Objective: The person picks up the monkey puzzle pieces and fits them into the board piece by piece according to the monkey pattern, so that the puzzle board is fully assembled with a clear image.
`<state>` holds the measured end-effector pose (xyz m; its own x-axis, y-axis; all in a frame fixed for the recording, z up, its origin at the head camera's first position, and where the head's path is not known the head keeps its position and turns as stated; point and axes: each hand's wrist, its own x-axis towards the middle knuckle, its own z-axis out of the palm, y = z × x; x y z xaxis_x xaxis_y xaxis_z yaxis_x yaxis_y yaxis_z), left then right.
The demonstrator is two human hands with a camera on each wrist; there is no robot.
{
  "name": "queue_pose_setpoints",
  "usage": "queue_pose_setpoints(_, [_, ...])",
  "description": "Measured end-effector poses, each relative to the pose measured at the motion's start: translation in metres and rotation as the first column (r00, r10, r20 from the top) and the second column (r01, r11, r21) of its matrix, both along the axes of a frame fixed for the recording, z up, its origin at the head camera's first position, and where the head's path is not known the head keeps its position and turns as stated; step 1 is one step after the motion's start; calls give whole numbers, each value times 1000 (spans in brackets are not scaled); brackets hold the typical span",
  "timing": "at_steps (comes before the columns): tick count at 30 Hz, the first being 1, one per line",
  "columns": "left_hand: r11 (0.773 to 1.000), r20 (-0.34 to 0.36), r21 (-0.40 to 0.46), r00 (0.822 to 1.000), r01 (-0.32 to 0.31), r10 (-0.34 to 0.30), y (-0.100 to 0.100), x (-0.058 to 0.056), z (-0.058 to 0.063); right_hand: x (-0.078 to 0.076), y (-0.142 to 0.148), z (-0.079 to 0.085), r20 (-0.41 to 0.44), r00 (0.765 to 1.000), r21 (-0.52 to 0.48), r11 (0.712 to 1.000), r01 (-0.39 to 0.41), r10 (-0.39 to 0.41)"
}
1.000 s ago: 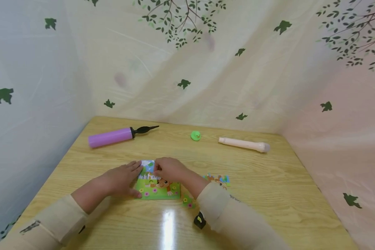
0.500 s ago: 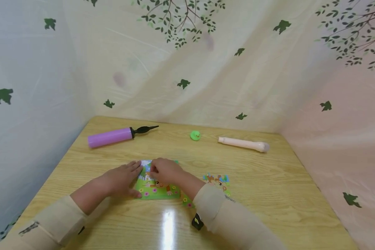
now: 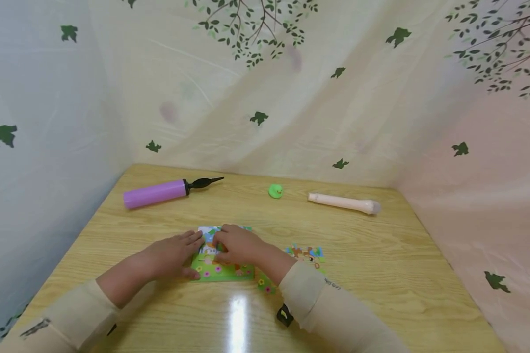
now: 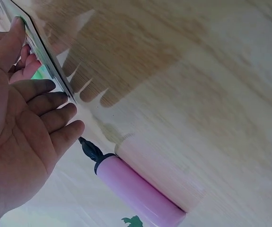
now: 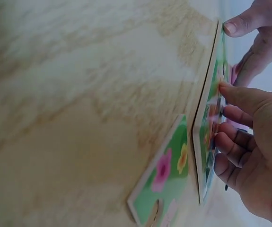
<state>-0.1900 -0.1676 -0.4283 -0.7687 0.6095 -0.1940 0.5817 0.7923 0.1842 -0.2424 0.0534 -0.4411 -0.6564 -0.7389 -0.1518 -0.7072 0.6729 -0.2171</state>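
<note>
A jigsaw puzzle [image 3: 223, 273] with a cartoon picture, green at the front and blue at the back, lies flat in its thin tray on the table. My left hand [image 3: 172, 256] rests along its left side with the fingers fairly straight; in the left wrist view these fingers [image 4: 55, 116] reach the tray's edge. Over the picture's middle is my right hand [image 3: 239, 245], its thumb and bent fingertips spread apart and touching the surface in the right wrist view. Right of the tray lie a loose flowered puzzle piece [image 5: 166, 165] and more pieces [image 3: 309, 253], partly behind the right forearm.
At the back left lies a purple balloon pump [image 3: 156, 194] with a black nozzle. A green toy duck [image 3: 276, 191] sits at the back middle, and a pale pink rod with a rounded end [image 3: 342, 202] lies right of it. A printed curtain [image 3: 229, 142] surrounds the table.
My right hand first moved left over the puzzle with its fingertips together, then spread thumb and fingers on the surface. My left hand has stayed almost in place.
</note>
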Motion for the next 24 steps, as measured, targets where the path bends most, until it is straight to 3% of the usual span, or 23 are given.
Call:
queue_pose_setpoints(14, [999,16,-32,1000,-6,6,2,1,1,4,-4,3,-58,998,39,999,2,1])
queue_pose_setpoints(24, [998,11,-65,1000,6,-6,7,5,8,4,-3,1,-116,992,74,996,-46,55])
